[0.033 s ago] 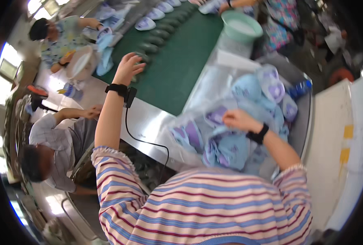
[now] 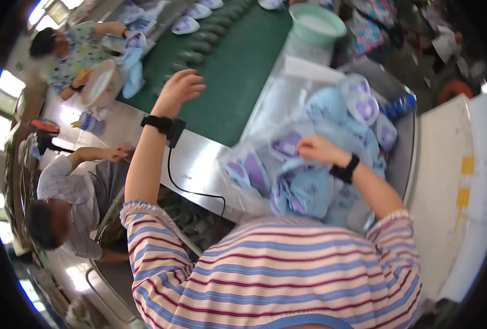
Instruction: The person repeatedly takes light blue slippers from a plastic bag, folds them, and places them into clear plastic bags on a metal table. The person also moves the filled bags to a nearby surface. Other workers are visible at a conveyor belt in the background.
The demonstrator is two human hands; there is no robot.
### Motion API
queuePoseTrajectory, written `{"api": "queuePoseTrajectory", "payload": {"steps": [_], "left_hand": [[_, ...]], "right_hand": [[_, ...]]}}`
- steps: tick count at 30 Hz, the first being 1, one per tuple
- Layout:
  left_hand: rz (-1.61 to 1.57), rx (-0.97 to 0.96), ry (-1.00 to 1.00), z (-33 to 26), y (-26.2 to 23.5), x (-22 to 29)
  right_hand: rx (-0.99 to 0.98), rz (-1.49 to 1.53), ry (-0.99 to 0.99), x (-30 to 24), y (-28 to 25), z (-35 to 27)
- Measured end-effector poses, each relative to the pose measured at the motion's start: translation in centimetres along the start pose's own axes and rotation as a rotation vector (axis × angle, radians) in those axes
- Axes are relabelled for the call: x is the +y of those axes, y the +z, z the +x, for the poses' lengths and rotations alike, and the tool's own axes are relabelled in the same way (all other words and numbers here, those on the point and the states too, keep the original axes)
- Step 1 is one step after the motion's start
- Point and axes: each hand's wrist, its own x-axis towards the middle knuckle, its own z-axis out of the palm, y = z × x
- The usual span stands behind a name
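Extends left hand (image 2: 180, 91), released, over green belt (image 2: 232, 88), inside its metal border (image 2: 199, 164); has right hand (image 2: 324, 151), well apart, at blue-purple pieces (image 2: 312, 192); cannot tell its grip

- Your bare hands: two, the left hand (image 2: 179, 93) and the right hand (image 2: 322, 150).
- Black wristbands (image 2: 345, 169) on you: two, one per wrist.
- Black cable (image 2: 198, 193) by your left arm: one.
- White-and-purple pieces (image 2: 185, 25) along your green work surface (image 2: 227, 82): four in view.
- Blue-and-purple pieces (image 2: 312, 192) heaped around your right hand: several, too overlapped to count.
- Dark rounded forms (image 2: 201, 47) in your row: several, too blurred to count.
- Basins: two, a green basin (image 2: 314, 38) and a pale basin (image 2: 99, 85).
- Yellow patches (image 2: 467, 165) at your right: two.
- Co-workers (image 2: 73, 181) at your left: two.
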Motion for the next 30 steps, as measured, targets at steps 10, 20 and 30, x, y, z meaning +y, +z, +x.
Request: {"api": "queuePoseTrajectory", "payload": {"steps": [10, 20, 30], "left_hand": [[1.103, -0.249, 0.064, -5.2, 18.5, -12.0], [0.019, -0.657, -0.177, -5.6, 19.2, -12.8], [1.075, -0.731, 0.167, -10.5, 26.6, -12.9]], "right_hand": [[0.46, -0.435, -0.011, -2.8, 0.7, 1.5], [0.203, 0.363, 0.326, 4.1, 1.5, -0.3], [0.489, 1.311, 0.15, 6.6, -0.4, -8.7]]}}
